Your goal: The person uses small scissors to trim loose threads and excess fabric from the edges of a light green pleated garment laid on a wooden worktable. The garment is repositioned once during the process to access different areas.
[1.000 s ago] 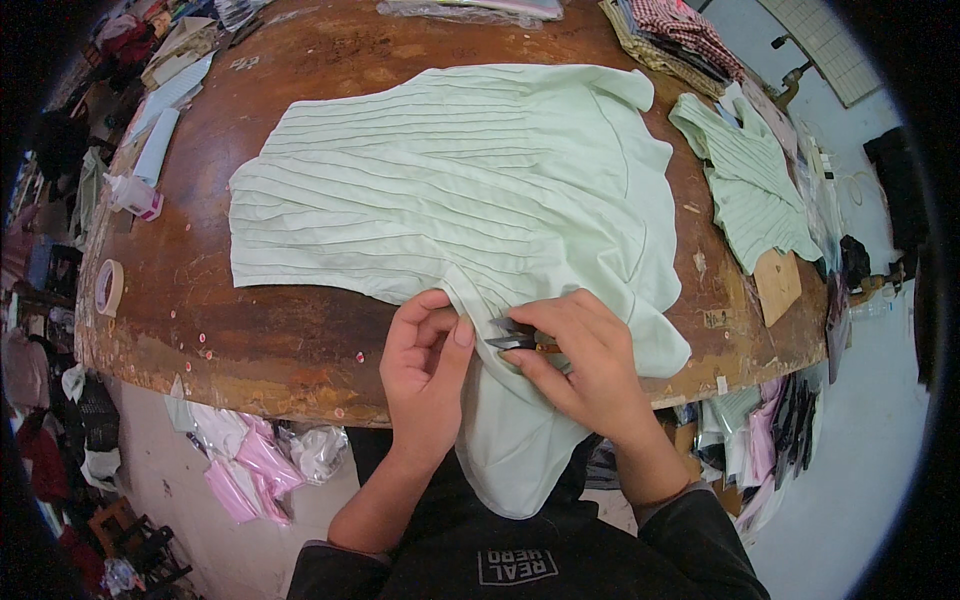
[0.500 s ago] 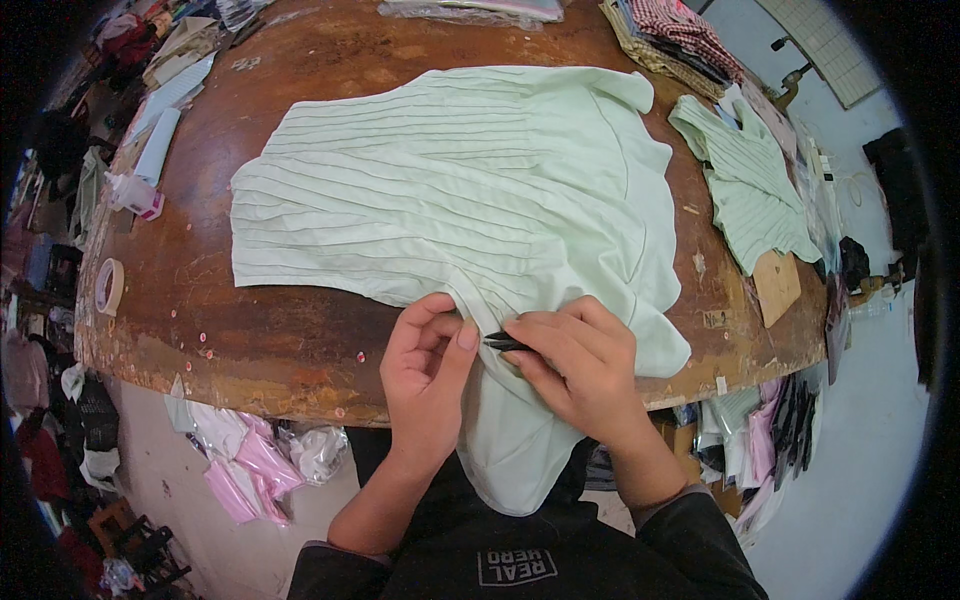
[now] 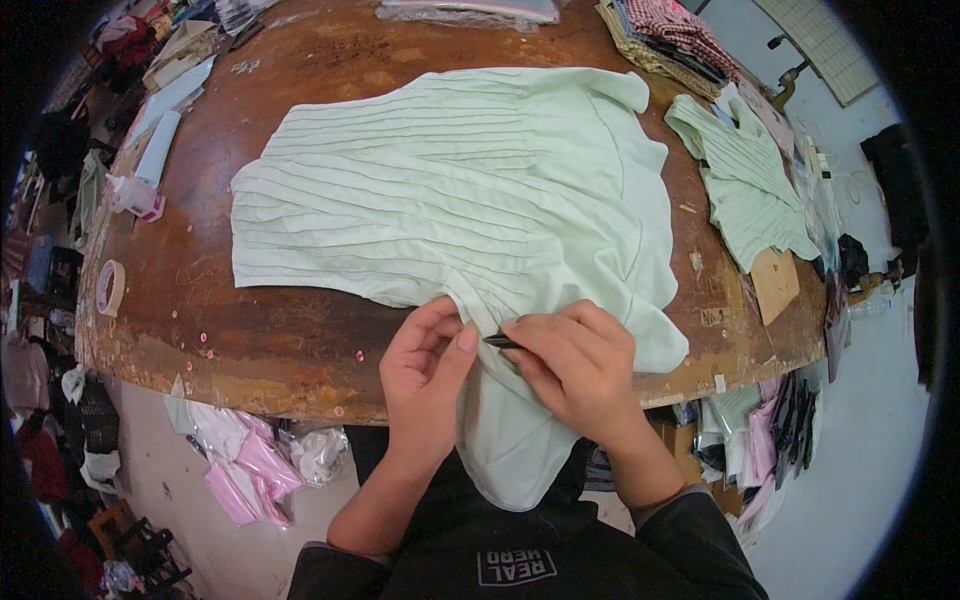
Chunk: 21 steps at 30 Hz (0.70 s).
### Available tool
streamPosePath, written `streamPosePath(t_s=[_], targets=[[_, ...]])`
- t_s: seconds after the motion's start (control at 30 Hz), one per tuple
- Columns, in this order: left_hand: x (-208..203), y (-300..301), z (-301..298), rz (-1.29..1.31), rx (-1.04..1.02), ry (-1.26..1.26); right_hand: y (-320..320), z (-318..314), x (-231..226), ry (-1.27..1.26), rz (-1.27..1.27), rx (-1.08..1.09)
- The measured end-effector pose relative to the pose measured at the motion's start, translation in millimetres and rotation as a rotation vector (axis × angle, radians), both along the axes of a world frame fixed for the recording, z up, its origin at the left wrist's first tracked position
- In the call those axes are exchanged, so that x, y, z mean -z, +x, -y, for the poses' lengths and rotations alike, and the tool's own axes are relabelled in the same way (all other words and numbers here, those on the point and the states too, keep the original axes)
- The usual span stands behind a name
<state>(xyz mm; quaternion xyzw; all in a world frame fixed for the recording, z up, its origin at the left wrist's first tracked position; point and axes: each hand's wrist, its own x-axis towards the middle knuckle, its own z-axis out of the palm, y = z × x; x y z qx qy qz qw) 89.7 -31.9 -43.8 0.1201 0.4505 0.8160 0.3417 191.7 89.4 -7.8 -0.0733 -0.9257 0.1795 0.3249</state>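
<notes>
A pale mint-green pleated garment [image 3: 400, 190] lies spread over the table, and its lower part hangs past the front edge towards me. My left hand [image 3: 428, 365] is closed, pinching the garment's folded band between thumb and fingers. In my right hand [image 3: 575, 365] is a small pair of black thread snips [image 3: 497, 341]. Only their dark pointed blades show, held together with the tips at the band beside my left thumb. The rest of the tool is hidden inside my fingers.
The brown wooden table [image 3: 290, 340] has a worn, curved front edge. At its left are a tape roll [image 3: 110, 288] and a white bottle [image 3: 137, 197]. Another mint garment [image 3: 745, 170] lies on the right, near a wooden board [image 3: 775, 285]. Folded checked cloth [image 3: 675, 40] is stacked behind.
The snips' blades were slightly apart and have now come together. Both hands stay almost in place at the band.
</notes>
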Motion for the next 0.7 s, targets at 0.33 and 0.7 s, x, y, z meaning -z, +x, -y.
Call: streamPosePath(t_s=[0.33,0.7], targets=[[-2,-7,0,0.101,0.060,-0.050,23,43,-32,-1.620,0.177,-0.070],[-7,-5,4,0.078,0.064,0.016,17,33,-15,-1.656,0.183,-0.043]])
